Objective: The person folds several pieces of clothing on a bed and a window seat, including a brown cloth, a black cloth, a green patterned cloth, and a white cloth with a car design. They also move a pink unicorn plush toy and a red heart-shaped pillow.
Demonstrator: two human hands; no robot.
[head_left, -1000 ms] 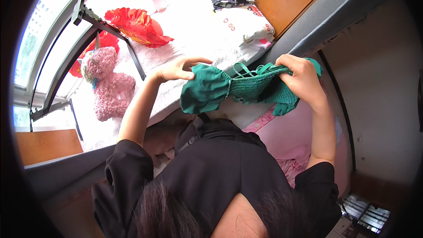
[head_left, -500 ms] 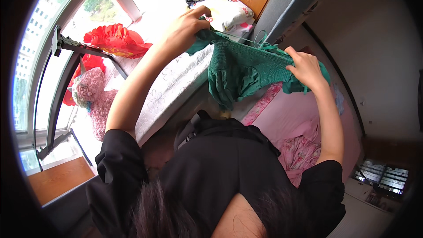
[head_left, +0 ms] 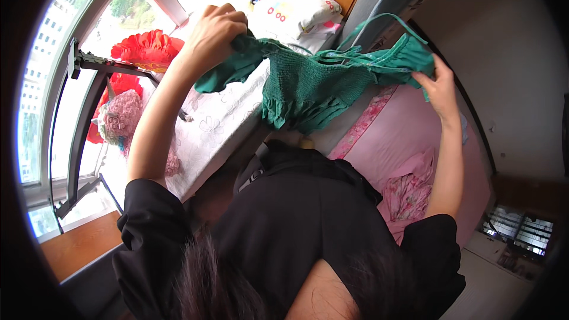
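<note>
A green smocked top [head_left: 311, 80] with thin ties hangs stretched between my two hands, its ruffled lower edge drooping over the gap between the window ledge and the bed. My left hand [head_left: 216, 32] is closed on one sleeve, knuckles up, and part of that sleeve dangles over the white quilted cover. At the other end my right hand [head_left: 437, 86] pinches the opposite sleeve between thumb and fingers. One tie loops up above the fabric near the right hand.
A white floral quilted cover [head_left: 207, 127] lies along the window at left, bearing red ruffled flowers [head_left: 145, 47] and a pink curly plush toy [head_left: 121, 118]. Folded clothes [head_left: 296, 9] are stacked at its far end. At right is a pink bed [head_left: 379, 136] with a crumpled pink floral cloth [head_left: 409, 192].
Both hands have moved farther apart, the left one leftward and up, the right one slightly right. The top is spread wider, its sleeves drawn out, and a tie now loops up.
</note>
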